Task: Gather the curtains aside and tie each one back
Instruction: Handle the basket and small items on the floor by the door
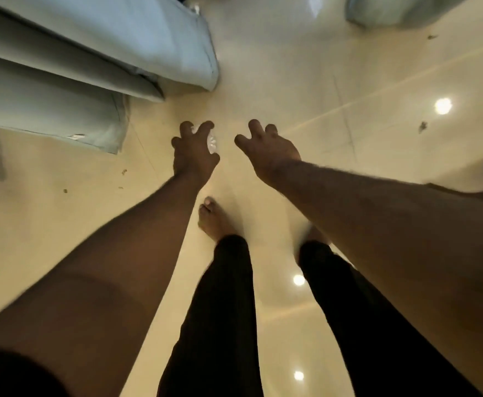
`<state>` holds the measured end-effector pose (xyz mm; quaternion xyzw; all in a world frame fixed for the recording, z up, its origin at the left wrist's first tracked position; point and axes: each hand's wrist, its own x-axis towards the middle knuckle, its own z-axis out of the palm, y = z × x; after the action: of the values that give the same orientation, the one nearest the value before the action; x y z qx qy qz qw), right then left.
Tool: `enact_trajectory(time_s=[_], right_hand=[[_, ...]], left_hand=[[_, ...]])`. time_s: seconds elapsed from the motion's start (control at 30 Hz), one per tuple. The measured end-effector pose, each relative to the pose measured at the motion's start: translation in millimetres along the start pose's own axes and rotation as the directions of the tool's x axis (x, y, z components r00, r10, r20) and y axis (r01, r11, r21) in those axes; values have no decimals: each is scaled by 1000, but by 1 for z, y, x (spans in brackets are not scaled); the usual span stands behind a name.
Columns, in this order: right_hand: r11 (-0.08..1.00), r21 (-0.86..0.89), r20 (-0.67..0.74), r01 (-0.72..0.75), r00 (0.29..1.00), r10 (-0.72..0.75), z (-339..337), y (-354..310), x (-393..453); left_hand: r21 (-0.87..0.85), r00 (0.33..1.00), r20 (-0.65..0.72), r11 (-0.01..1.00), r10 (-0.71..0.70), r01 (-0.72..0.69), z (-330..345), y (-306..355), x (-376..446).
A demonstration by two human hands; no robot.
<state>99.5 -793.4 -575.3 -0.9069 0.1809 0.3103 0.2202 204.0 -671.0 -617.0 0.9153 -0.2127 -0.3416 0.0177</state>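
Note:
I am looking straight down at a glossy cream tiled floor. Pale blue-grey curtains (97, 47) hang at the upper left, their hems just above the floor. Another curtain (400, 10) shows at the top right. My left hand (194, 151) reaches out over the floor, right of the left curtains and not touching them. Its fingers are curled around a small clear shiny object (212, 142); the blur hides what it is. My right hand (266, 150) is stretched out beside it with fingers apart and nothing in it.
Below my arms are my legs in black trousers (223, 310) and a bare foot (213, 217). Ceiling lights reflect off the floor (377, 67). Small dark specks lie on the tiles at left and far right. A grey edge shows at the far left.

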Motion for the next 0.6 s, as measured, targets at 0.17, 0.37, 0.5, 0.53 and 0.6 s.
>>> enact_trajectory(time_s=[0.17,0.37,0.5,0.53,0.6], right_hand=[[972,171,-8,-159,987,162,-50,28,-165],[879,314,-78,-360,913,401,-98,61,-362],[743,529,-161,-410,811,562,-90,65,-452],[710,564,-184,-421,775,605,-89,66,-474],[656,625,-221,-424,710,669,-87,70,-511]], left_hand=[[-17,990,95,994,106,-105,-67,103,-154],[151,899,235,899,370,-410,-120,204,-330],[205,783,298,764,547,-612,-126,255,-409],[236,755,306,722,580,-650,-125,266,-424],[282,710,323,652,626,-703,-124,284,-447]])
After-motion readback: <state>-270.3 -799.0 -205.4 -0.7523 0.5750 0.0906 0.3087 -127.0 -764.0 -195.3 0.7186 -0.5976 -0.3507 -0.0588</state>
